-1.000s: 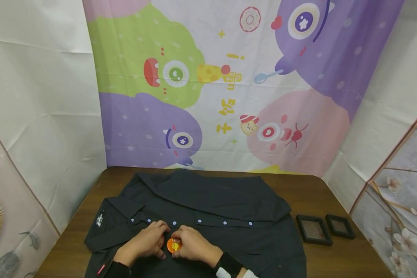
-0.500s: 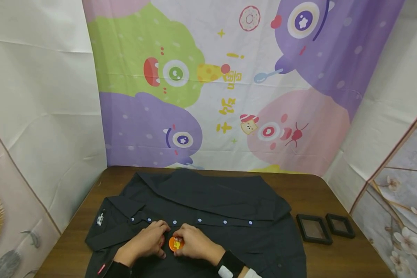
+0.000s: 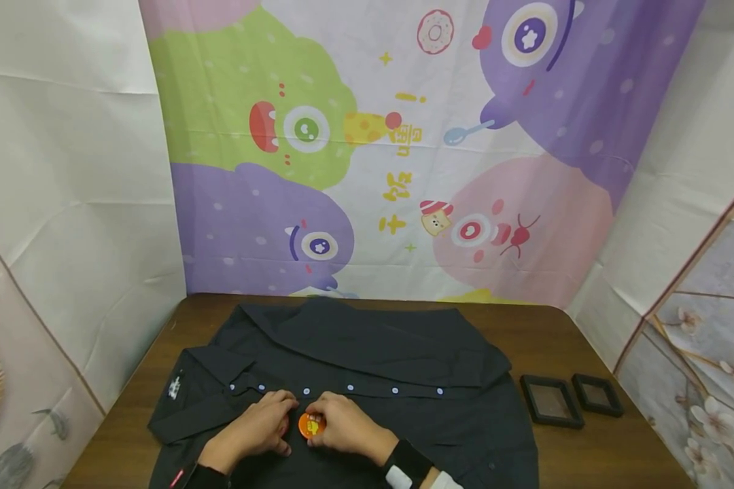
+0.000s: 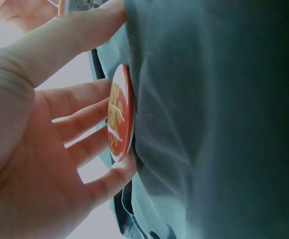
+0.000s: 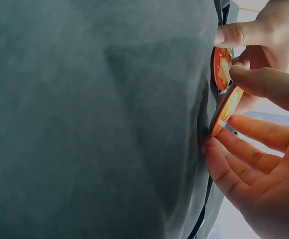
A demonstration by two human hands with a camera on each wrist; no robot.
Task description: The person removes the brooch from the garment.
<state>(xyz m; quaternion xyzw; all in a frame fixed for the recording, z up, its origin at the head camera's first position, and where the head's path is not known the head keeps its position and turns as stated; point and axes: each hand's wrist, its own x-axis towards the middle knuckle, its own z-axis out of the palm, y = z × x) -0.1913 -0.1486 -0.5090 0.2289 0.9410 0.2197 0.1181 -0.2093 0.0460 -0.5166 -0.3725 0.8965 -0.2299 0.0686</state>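
A black button-front shirt [image 3: 367, 339] lies spread on the table. My right hand [image 3: 348, 426] pinches a round orange pin badge [image 3: 311, 426] between thumb and fingers, low over the cloth beneath the button row. The right wrist view shows this orange badge [image 5: 228, 110] tilted. Beside it my left hand [image 3: 253, 429] rests on the shirt. A second round badge, red with a yellow picture [image 4: 120, 114], sits against the fabric under that hand. There the finger ends touch it, while the thumb lies on the cloth apart from it. From above, the left hand mostly hides the red badge.
Two black square frames [image 3: 552, 401] [image 3: 597, 395] lie on the wooden table [image 3: 612, 448] to the right of the shirt. A folded sleeve with a white print [image 3: 175, 385] lies at the left. A patterned cloth [image 3: 391, 272] hangs behind the table.
My right hand has shifted slightly right and away from me with the orange badge, widening the gap to the left hand. The left hand stays in place.
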